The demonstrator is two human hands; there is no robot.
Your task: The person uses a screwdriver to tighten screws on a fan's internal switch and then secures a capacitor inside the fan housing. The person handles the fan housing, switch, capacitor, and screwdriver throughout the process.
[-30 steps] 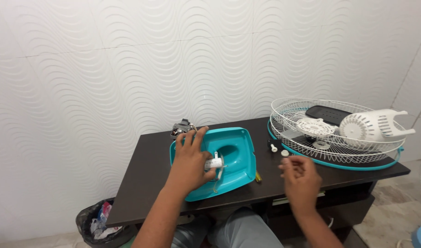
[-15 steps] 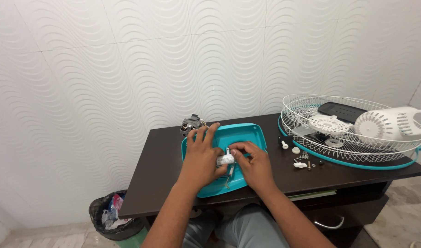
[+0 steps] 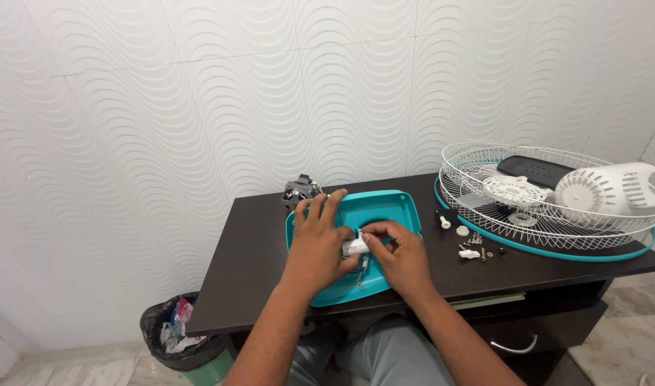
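A teal plastic fan base [image 3: 388,207] lies on the dark table [image 3: 256,250] in front of me. My left hand [image 3: 316,239] rests flat on its left part, thumb against a small white cylindrical part [image 3: 354,247] at its middle. My right hand [image 3: 397,251] pinches the same white part from the right, fingertips closed on it. A small fan motor [image 3: 299,190] sits behind the base, just past my left fingertips.
At the right stands a white wire fan guard [image 3: 549,207] with a teal rim, holding a white motor cover [image 3: 613,189], a white hub and a black panel. Small screws and white knobs [image 3: 470,246] lie loose between base and guard. A lined bin [image 3: 174,332] stands below left.
My right hand came from the loose small parts at the right over to the middle of the teal base and closed its fingers on the white part. My left hand stayed on the base.
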